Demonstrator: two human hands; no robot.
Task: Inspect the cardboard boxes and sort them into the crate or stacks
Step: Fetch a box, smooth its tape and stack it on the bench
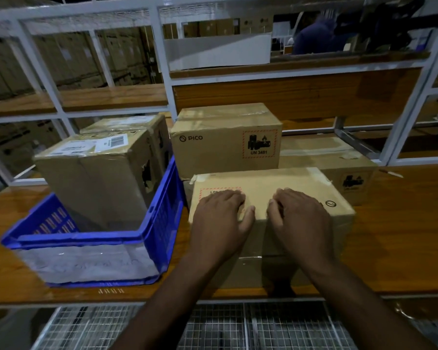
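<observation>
Front box (288,188) sits on the bench (402,236), right of the blue crate (162,210). Left hand (219,218) and right hand (299,221) rest flat on top, grip open. Recommend checking every face before sorting.

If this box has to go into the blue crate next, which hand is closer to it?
Left. The left hand lies flat on the near brown cardboard box at the end beside the blue plastic crate; the right hand rests farther from it.

Matt cardboard boxes (263,193); glossy plastic crate (162,198); seemingly varnished wood table (402,236).
</observation>
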